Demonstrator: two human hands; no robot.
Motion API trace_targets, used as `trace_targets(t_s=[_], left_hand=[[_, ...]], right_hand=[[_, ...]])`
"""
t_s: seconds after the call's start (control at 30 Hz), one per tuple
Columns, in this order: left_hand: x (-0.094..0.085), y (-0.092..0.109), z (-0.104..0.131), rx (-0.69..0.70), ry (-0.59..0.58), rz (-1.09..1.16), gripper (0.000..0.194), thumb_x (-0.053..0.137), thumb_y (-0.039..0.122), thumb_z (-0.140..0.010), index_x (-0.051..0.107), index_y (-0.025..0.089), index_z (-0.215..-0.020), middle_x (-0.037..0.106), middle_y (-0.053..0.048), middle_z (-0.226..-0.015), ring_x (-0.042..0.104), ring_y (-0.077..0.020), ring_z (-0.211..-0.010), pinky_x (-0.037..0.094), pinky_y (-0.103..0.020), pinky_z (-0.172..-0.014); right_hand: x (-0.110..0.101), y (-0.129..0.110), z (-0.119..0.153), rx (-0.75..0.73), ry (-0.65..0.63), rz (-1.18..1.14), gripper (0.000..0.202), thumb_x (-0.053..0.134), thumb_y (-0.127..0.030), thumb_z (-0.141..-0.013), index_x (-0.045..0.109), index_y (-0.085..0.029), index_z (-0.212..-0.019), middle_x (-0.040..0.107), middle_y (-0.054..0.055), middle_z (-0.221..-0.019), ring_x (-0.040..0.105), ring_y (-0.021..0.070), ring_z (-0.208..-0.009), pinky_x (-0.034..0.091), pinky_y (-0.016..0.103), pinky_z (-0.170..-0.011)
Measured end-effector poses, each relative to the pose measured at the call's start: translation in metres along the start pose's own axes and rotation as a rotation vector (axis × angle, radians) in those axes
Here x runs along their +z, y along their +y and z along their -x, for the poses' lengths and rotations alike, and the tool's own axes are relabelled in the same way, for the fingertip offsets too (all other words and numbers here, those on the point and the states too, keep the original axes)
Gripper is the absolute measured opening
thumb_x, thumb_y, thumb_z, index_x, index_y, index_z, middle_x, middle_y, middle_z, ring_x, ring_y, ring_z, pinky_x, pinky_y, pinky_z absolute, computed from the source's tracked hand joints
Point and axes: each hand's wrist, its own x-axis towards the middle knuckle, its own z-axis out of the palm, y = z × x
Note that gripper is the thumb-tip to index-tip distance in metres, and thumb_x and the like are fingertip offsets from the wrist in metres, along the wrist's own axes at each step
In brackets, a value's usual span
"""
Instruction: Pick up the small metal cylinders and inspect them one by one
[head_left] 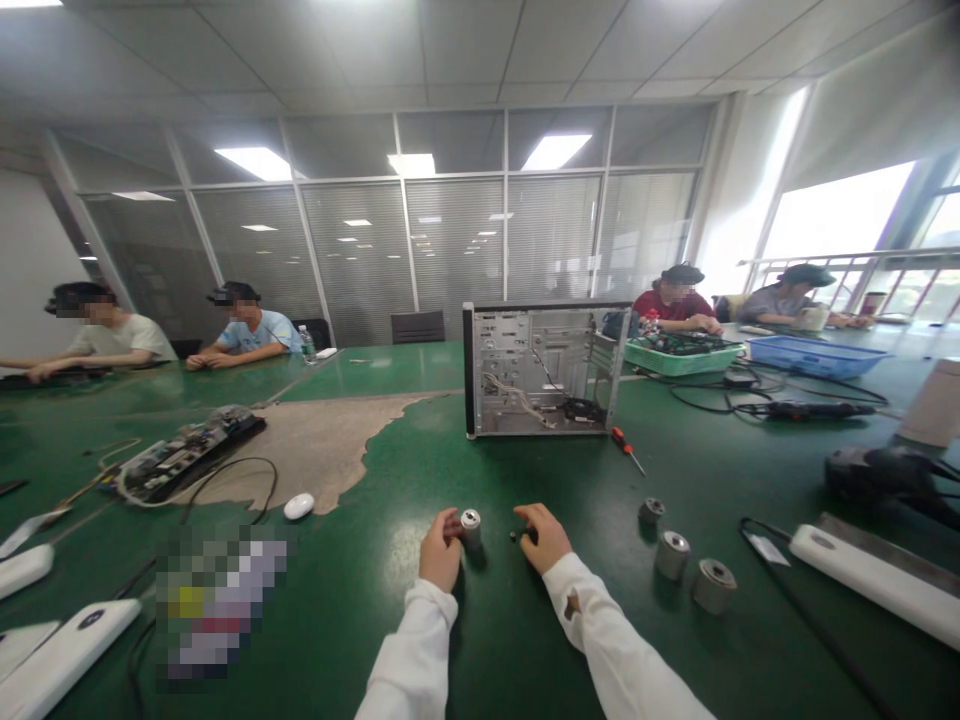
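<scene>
A small upright metal cylinder (471, 529) with a hole in its top stands on the green table in front of me. The curled fingers of my left hand (441, 552) hold it from its left side. To the right of it, my right hand (545, 540) rests low over the table with fingers bent and apart. By its fingertips lies a tiny dark piece (513, 537), too small to name. Off to the right stand more metal cylinders: a small one (652, 511), a larger one (673, 555) and another large one (715, 585).
An open computer case (544, 370) stands ahead, a red-handled screwdriver (628, 450) beside it. Left lie a white mouse (298, 507) and a dismantled device (191, 455). Green basket (686, 362), blue basket (817, 356), power strip (885, 580) and cables are right. Several people sit around the table.
</scene>
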Motion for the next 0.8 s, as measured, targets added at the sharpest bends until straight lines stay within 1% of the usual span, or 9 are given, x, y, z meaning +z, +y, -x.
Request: trace_targets(t_s=[0.07, 0.17, 0.27, 0.33, 0.4, 0.57, 0.67, 0.73, 0.8], left_hand=[[0.001, 0.0, 0.001, -0.012, -0.033, 0.028, 0.041, 0.039, -0.004, -0.058, 0.049, 0.016, -0.093, 0.059, -0.004, -0.082, 0.058, -0.0112, -0.071, 0.044, -0.025, -0.071], [0.004, 0.002, 0.004, -0.047, -0.172, 0.117, 0.043, 0.04, -0.002, -0.057, 0.046, 0.015, -0.097, 0.058, -0.004, -0.083, 0.06, -0.0128, -0.07, 0.046, -0.023, -0.061], [0.007, 0.005, 0.008, -0.071, -0.292, 0.174, 0.044, 0.041, 0.002, -0.057, 0.043, 0.015, -0.099, 0.057, -0.004, -0.082, 0.061, -0.0136, -0.064, 0.045, -0.022, -0.054], [0.008, 0.006, 0.009, -0.07, -0.306, 0.177, 0.044, 0.041, 0.003, -0.057, 0.042, 0.015, -0.1, 0.056, -0.004, -0.083, 0.061, -0.0127, -0.058, 0.043, -0.021, -0.05], [0.007, 0.007, 0.009, -0.062, -0.286, 0.172, 0.045, 0.039, 0.004, -0.057, 0.041, 0.015, -0.1, 0.056, -0.004, -0.084, 0.06, -0.0117, -0.055, 0.043, -0.021, -0.048], [0.007, 0.008, 0.007, -0.078, -0.228, 0.158, 0.043, 0.036, 0.004, -0.057, 0.042, 0.013, -0.099, 0.054, -0.004, -0.082, 0.059, -0.0098, -0.053, 0.042, -0.019, -0.046], [0.008, 0.008, 0.007, -0.095, -0.213, 0.15, 0.042, 0.036, 0.004, -0.057, 0.043, 0.013, -0.098, 0.053, -0.004, -0.081, 0.058, -0.0088, -0.053, 0.041, -0.018, -0.044], [0.009, 0.007, 0.006, -0.101, -0.204, 0.149, 0.042, 0.036, 0.004, -0.058, 0.043, 0.013, -0.097, 0.053, -0.004, -0.082, 0.057, -0.0085, -0.052, 0.041, -0.018, -0.044], [0.01, 0.005, 0.005, -0.106, -0.192, 0.152, 0.042, 0.036, 0.004, -0.058, 0.043, 0.013, -0.098, 0.052, -0.004, -0.082, 0.057, -0.0083, -0.052, 0.041, -0.017, -0.043]], right_hand=[[-0.003, -0.013, 0.004, -0.087, 0.007, -0.102, 0.05, 0.043, -0.007, -0.056, 0.048, -0.02, -0.104, 0.05, 0.006, -0.097, 0.05, 0.0155, -0.079, 0.041, 0.029, -0.071], [-0.002, -0.03, 0.011, -0.203, -0.05, -0.202, 0.058, 0.049, -0.012, -0.057, 0.039, -0.018, -0.114, 0.048, 0.008, -0.105, 0.049, 0.0177, -0.086, 0.042, 0.031, -0.073], [0.005, -0.038, 0.017, -0.258, -0.09, -0.197, 0.054, 0.052, -0.015, -0.058, 0.041, -0.016, -0.111, 0.05, 0.009, -0.104, 0.047, 0.0196, -0.094, 0.038, 0.034, -0.081], [0.007, -0.04, 0.021, -0.245, -0.101, -0.167, 0.047, 0.05, -0.014, -0.06, 0.045, -0.016, -0.106, 0.052, 0.008, -0.102, 0.046, 0.0197, -0.095, 0.036, 0.035, -0.084], [0.004, -0.041, 0.026, -0.218, -0.105, -0.133, 0.044, 0.049, -0.013, -0.06, 0.047, -0.016, -0.104, 0.054, 0.008, -0.1, 0.047, 0.0195, -0.094, 0.037, 0.035, -0.083], [-0.025, -0.04, 0.055, -0.204, -0.077, -0.069, 0.041, 0.046, -0.015, -0.064, 0.047, -0.016, -0.106, 0.054, 0.008, -0.099, 0.047, 0.0182, -0.093, 0.037, 0.032, -0.083], [-0.044, -0.024, 0.081, -0.14, 0.036, -0.016, 0.036, 0.045, -0.02, -0.067, 0.048, -0.017, -0.103, 0.056, 0.008, -0.095, 0.049, 0.0185, -0.089, 0.039, 0.032, -0.081], [-0.055, -0.006, 0.101, -0.052, 0.184, 0.036, 0.035, 0.044, -0.026, -0.069, 0.048, -0.018, -0.103, 0.057, 0.007, -0.092, 0.051, 0.0191, -0.085, 0.04, 0.034, -0.078], [-0.068, 0.014, 0.123, 0.084, 0.309, 0.099, 0.038, 0.044, -0.035, -0.069, 0.046, -0.021, -0.104, 0.057, 0.006, -0.09, 0.053, 0.02, -0.082, 0.041, 0.035, -0.076]])
